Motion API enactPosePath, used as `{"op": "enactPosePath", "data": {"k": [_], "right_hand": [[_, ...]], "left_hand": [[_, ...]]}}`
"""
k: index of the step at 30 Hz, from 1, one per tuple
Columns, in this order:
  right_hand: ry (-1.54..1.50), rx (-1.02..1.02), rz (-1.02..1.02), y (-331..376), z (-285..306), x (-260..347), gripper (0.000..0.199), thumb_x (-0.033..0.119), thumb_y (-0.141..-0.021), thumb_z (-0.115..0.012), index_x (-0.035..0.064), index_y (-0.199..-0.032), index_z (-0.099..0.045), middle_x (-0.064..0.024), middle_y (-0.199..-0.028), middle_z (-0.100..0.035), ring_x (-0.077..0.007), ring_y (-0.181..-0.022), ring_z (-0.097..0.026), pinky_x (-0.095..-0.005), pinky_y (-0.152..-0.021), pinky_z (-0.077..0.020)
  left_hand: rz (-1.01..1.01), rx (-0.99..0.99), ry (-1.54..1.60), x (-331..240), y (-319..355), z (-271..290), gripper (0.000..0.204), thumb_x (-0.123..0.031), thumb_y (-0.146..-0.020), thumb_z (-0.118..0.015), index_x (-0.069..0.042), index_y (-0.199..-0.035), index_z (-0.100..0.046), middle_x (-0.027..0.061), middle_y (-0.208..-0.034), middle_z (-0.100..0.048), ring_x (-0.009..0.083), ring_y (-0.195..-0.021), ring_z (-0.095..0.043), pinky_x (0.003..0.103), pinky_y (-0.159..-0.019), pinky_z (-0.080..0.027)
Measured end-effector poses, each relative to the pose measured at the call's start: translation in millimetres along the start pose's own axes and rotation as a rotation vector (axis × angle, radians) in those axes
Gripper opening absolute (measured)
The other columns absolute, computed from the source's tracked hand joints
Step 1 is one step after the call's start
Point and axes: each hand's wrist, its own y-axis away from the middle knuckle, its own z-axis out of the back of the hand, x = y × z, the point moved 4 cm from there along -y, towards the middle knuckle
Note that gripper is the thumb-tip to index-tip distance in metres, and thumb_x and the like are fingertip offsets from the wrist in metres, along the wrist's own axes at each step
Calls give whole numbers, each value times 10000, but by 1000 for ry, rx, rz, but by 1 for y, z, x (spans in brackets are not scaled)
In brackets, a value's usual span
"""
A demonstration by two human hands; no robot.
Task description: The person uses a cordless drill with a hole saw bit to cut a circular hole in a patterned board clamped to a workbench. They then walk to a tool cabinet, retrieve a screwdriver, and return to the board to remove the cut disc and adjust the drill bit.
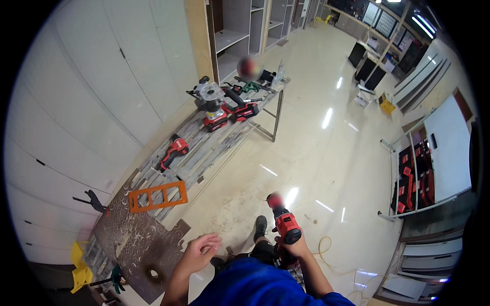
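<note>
My right hand is closed round the grip of a red and black cordless drill. The drill is held out in front of my body above the floor, its front end facing away from me and partly blurred. In my left hand there is nothing; its fingers are loosely apart, beside the right edge of a brown patterned board. On that board and the slatted bench lies an orange template with square cut-outs. Further up the bench is a red and black power tool.
At the bench's far end stand a router and other tools. A black clamp grips the board's left side, a green-handled clamp its near corner. A yellow hose lies on the floor; a rack of red tools stands right.
</note>
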Motion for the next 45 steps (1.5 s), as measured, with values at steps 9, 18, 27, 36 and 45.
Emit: {"op": "enactPosePath", "data": {"k": [9, 18, 27, 36, 45], "right_hand": [[74, -27, 79, -120, 140, 36, 427, 73, -662, -769, 41, -1071, -649, -88, -935, -694, -204, -830, -665, -344, -809, -537], [227, -37, -30, -236, 214, 34, 442, 109, -651, -797, 40, -1075, -688, -122, -991, -703, -274, -853, -684, -378, -830, -543], [69, -419, -77, -344, 300, 30, 506, -13, -750, -692, 38, -1241, -582, -63, -1049, -707, -174, -917, -636, -351, -850, -518], [50, -641, -104, -449, 389, 68, 457, -7, -744, -655, 34, -1198, -612, -96, -1149, -667, -226, -983, -627, -362, -873, -512], [2, -697, 59, -615, 551, 158, 955, 89, -704, -792, -16, -1509, -288, -103, -1010, -712, -205, -896, -691, -330, -867, -537]], "left_hand": [[-105, 84, -274, -88, -199, -112, 428, -77, -906, -676, 20, -1306, -557, 178, -1182, -684, 216, -1054, -691, 339, -931, -533], [127, 157, -231, -82, -327, -124, 417, -73, -931, -668, 22, -1319, -550, 142, -1137, -699, 155, -1016, -673, 275, -889, -523], [105, 232, -207, -97, -519, -110, 376, -83, -933, -666, 13, -1286, -577, 138, -1102, -702, 151, -972, -672, 276, -858, -533], [-27, 604, -194, -272, -739, -229, 388, -60, -923, -642, 18, -1294, -561, 151, -1124, -696, 175, -1028, -677, 310, -912, -533], [-119, 761, -422, -362, -925, -405, 525, -80, -842, -734, 15, -1324, -547, 134, -1213, -672, 244, -1142, -647, 368, -994, -504]]}}
